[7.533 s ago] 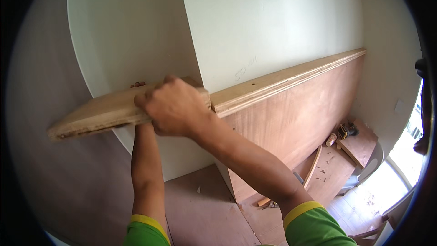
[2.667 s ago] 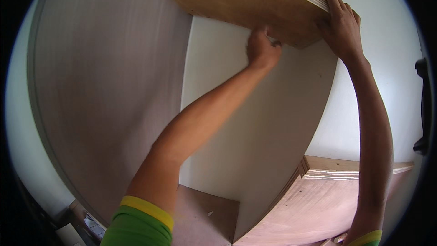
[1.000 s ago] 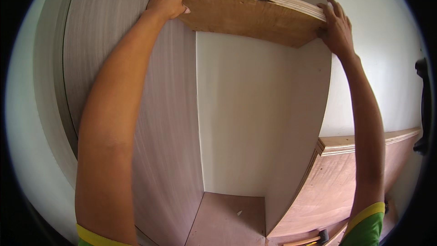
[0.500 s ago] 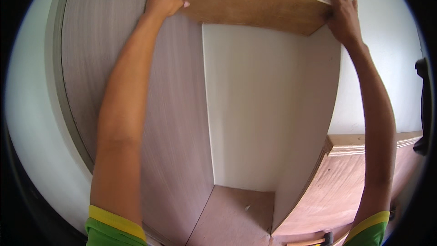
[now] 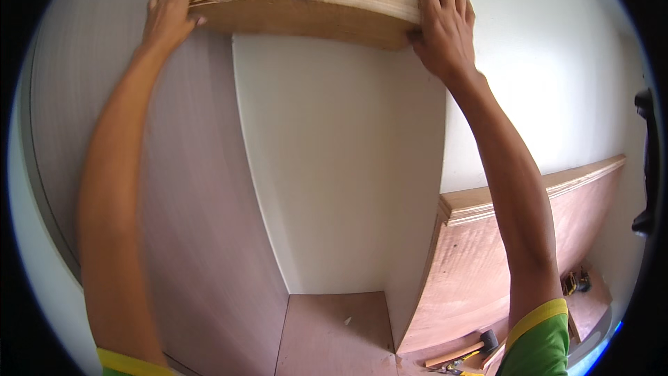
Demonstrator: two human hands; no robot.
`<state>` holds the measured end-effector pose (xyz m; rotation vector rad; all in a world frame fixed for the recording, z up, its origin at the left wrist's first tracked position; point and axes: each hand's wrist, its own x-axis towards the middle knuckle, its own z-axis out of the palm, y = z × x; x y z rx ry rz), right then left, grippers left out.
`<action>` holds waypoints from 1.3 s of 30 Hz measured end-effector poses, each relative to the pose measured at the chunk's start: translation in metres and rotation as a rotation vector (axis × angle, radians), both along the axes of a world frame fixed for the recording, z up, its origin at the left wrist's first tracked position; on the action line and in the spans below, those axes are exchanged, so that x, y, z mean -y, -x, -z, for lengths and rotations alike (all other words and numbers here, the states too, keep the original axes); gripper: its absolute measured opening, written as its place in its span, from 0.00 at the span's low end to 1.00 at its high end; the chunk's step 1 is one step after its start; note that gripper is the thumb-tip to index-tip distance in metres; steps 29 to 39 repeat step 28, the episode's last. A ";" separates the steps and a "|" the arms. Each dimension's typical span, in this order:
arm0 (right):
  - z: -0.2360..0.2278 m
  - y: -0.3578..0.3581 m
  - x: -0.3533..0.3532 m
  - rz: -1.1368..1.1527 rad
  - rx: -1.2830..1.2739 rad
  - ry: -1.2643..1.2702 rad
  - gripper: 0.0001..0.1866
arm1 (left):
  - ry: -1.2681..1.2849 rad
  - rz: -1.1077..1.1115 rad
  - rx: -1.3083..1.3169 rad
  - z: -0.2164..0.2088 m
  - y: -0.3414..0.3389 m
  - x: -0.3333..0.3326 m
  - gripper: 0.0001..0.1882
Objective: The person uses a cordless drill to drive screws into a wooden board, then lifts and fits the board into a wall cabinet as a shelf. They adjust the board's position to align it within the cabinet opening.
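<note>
A thick plywood shelf board point(image 5: 299, 19) is held up high between my two hands, its layered front edge facing me and its brown underside showing. My left hand point(image 5: 170, 17) grips the board's left end, fingers over the top and thumb below. At the right end my right hand point(image 5: 447, 28) is closed round the corner, knuckles up. Behind and under the board opens a narrow white recess point(image 5: 320, 167). The board sits across the upper part of this recess; whether it touches the side walls I cannot tell.
A grey wood-grain panel point(image 5: 188, 202) stands on the left. To the right, a pinkish plywood panel point(image 5: 466, 271) with a layered top edge leans along the white wall point(image 5: 529, 97). A mallet point(image 5: 466, 351), pliers point(image 5: 456, 363) and a yellow-black tool point(image 5: 576, 282) lie low at right.
My view has swung right, so hands, board and recess appear further left. Both hands keep their grip on the board, and more of the tools at lower right shows.
</note>
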<state>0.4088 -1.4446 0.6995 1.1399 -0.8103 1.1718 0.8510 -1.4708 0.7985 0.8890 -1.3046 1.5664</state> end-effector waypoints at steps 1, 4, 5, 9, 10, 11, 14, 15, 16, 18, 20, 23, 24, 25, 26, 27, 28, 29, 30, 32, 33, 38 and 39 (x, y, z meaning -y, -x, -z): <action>-0.012 0.005 0.004 -0.013 0.004 0.058 0.35 | 0.007 0.029 0.013 0.002 0.003 0.004 0.27; -0.019 0.008 0.006 -0.036 0.015 -0.022 0.35 | -0.165 0.009 -0.080 0.010 0.001 0.002 0.28; -0.022 0.005 0.005 -0.041 0.018 -0.028 0.34 | -0.193 -0.003 -0.093 0.010 0.001 0.000 0.29; -0.006 0.003 -0.001 -0.008 -0.007 -0.055 0.32 | -0.122 -0.008 -0.064 0.019 0.006 -0.006 0.30; 0.004 0.000 0.000 0.053 0.012 -0.100 0.32 | -0.159 -0.024 -0.079 0.024 0.006 -0.006 0.30; 0.010 -0.001 -0.001 0.029 -0.013 -0.100 0.31 | -0.192 -0.041 -0.092 0.028 0.008 -0.005 0.29; 0.013 0.000 -0.003 0.114 -0.052 -0.111 0.29 | -0.175 -0.011 -0.128 0.055 0.009 0.000 0.28; 0.018 0.002 -0.002 0.117 -0.036 -0.166 0.30 | -0.162 0.005 -0.140 0.062 0.012 0.003 0.28; 0.018 0.004 -0.003 0.128 -0.059 -0.159 0.30 | -0.168 0.003 -0.137 0.062 0.015 0.005 0.28; 0.020 0.000 -0.003 0.139 -0.105 -0.158 0.29 | -0.195 -0.027 -0.157 0.066 0.011 0.002 0.29; 0.026 0.001 -0.006 0.188 -0.099 -0.189 0.26 | -0.102 0.003 -0.143 0.077 0.016 0.002 0.28; 0.043 0.004 -0.015 0.171 -0.158 -0.401 0.25 | -0.103 0.025 -0.200 0.110 0.014 0.003 0.28; 0.046 0.003 -0.016 0.176 -0.137 -0.412 0.25 | -0.101 0.038 -0.206 0.115 0.016 0.004 0.28; 0.050 0.001 -0.015 0.174 -0.141 -0.403 0.24 | -0.111 0.045 -0.246 0.119 0.016 0.006 0.28; 0.049 0.000 -0.015 0.173 -0.143 -0.386 0.24 | -0.091 0.061 -0.267 0.118 0.018 0.009 0.27; 0.050 -0.001 -0.015 0.186 -0.134 -0.372 0.23 | -0.054 0.088 -0.266 0.117 0.020 0.012 0.27; 0.054 -0.001 -0.014 0.203 -0.126 -0.370 0.22 | -0.006 0.039 -0.233 0.119 0.018 0.013 0.24; 0.054 -0.001 -0.014 0.203 -0.126 -0.370 0.22 | -0.006 0.039 -0.233 0.119 0.018 0.013 0.24; 0.054 -0.001 -0.014 0.203 -0.126 -0.370 0.22 | -0.006 0.039 -0.233 0.119 0.018 0.013 0.24; 0.054 -0.001 -0.014 0.203 -0.126 -0.370 0.22 | -0.006 0.039 -0.233 0.119 0.018 0.013 0.24; 0.054 -0.001 -0.014 0.203 -0.126 -0.370 0.22 | -0.006 0.039 -0.233 0.119 0.018 0.013 0.24; 0.054 -0.001 -0.014 0.203 -0.126 -0.370 0.22 | -0.006 0.039 -0.233 0.119 0.018 0.013 0.24; 0.054 -0.001 -0.014 0.203 -0.126 -0.370 0.22 | -0.006 0.039 -0.233 0.119 0.018 0.013 0.24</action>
